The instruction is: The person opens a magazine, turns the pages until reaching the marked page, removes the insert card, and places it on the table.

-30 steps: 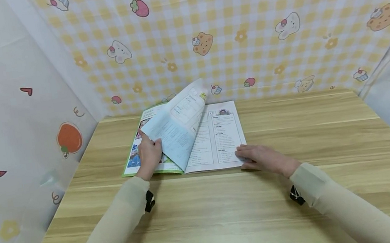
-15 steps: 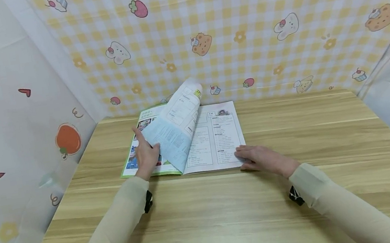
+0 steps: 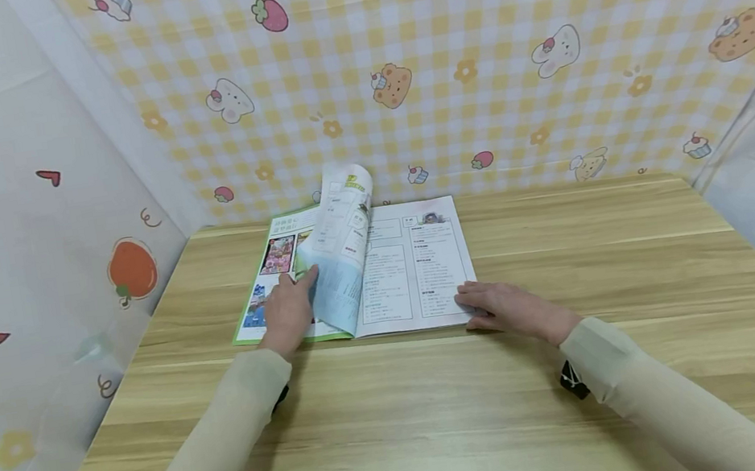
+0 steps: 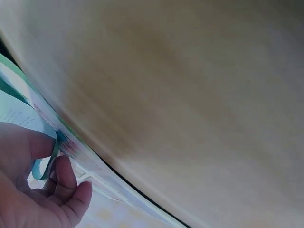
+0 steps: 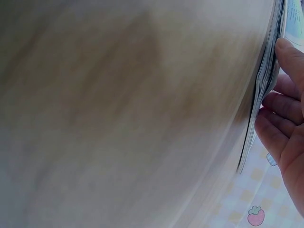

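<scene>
An open magazine (image 3: 395, 282) lies on the wooden table, with printed text on its right page and colourful pictures on its left. A loose white-and-blue page (image 3: 341, 261) stands partly raised and curled near the spine. My left hand (image 3: 289, 311) is over the picture side and pinches this page's edge; in the left wrist view the edge bends between thumb and fingers (image 4: 66, 178). My right hand (image 3: 513, 309) rests on the lower right corner of the magazine, fingers fairly straight. In the right wrist view its thumb (image 5: 289, 54) touches near the stacked page edges.
The wooden table (image 3: 406, 426) extends in front of the magazine and to both sides. A yellow checked cloth (image 3: 462, 117) hangs behind it. A white patterned sheet (image 3: 19, 240) hangs on the left.
The raised page has swung leftward and its top has dropped. My left index finger, stretched out half a second ago, is now bent in at the page edge. The right hand stays put.
</scene>
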Motion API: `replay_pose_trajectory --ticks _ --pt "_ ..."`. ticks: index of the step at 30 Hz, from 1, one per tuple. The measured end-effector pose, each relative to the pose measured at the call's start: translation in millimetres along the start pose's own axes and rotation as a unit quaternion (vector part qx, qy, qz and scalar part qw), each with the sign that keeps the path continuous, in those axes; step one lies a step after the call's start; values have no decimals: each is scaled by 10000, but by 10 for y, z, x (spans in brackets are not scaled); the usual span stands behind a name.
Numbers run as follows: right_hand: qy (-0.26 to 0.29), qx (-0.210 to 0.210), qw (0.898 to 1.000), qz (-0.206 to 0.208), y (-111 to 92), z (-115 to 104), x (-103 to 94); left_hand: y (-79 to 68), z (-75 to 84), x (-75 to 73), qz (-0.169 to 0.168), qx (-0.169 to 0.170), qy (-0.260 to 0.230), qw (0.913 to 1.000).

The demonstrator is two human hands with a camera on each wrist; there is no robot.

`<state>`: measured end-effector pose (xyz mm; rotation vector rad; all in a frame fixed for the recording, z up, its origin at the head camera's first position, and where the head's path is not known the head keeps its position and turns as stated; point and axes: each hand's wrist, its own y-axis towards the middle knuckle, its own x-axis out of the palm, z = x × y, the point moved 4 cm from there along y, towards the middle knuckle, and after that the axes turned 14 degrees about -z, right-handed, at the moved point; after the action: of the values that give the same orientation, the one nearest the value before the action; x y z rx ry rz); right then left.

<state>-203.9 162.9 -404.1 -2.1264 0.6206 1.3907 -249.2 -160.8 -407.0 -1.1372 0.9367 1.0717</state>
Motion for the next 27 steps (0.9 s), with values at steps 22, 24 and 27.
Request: replay_pose_trajectory --ticks 22,24,27 --pt "-50 48 10000 -59 -10 -2 9 -283 -13 128 -700 663 837 9918" --pt "-28 63 10000 -58 -6 3 10 -324 -10 125 -668 708 965 9906" --pt "-42 86 9999 -65 4 9 10 -393 -10 111 -536 813 1330 9863"
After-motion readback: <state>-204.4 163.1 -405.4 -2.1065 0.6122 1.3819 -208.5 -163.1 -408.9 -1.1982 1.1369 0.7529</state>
